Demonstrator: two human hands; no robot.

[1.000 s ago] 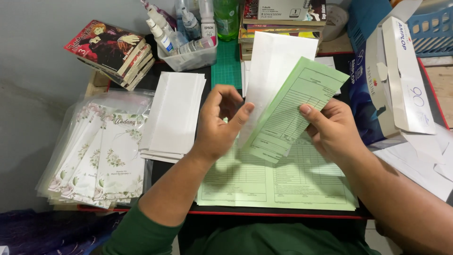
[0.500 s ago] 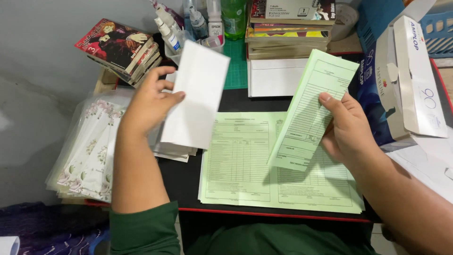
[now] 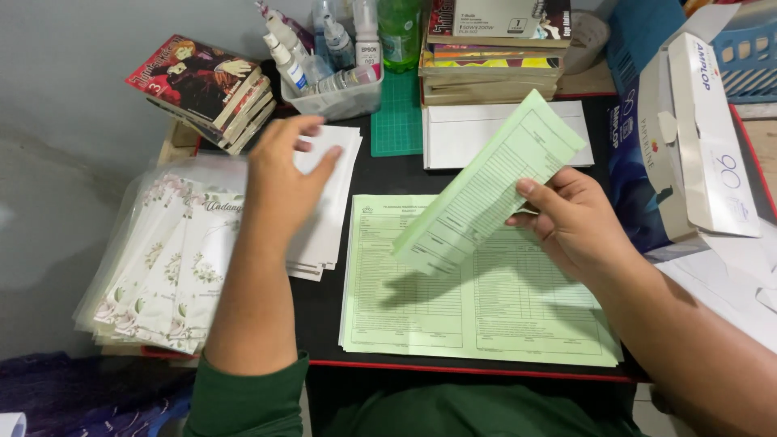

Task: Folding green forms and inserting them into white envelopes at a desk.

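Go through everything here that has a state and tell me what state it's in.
Green form: folded, held up by right hand.
Stack of green forms: flat, unfolded.
White envelope pile: flat under left hand.
Envelope box: flap open.
Ink bottles: capped.

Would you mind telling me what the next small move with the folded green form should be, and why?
Probably lift an envelope from the white envelope stack toward the folded green form. The left hand is empty, flat over that stack, while the right hand holds the form clear above the flat green sheets, so the form seems ready for an envelope.
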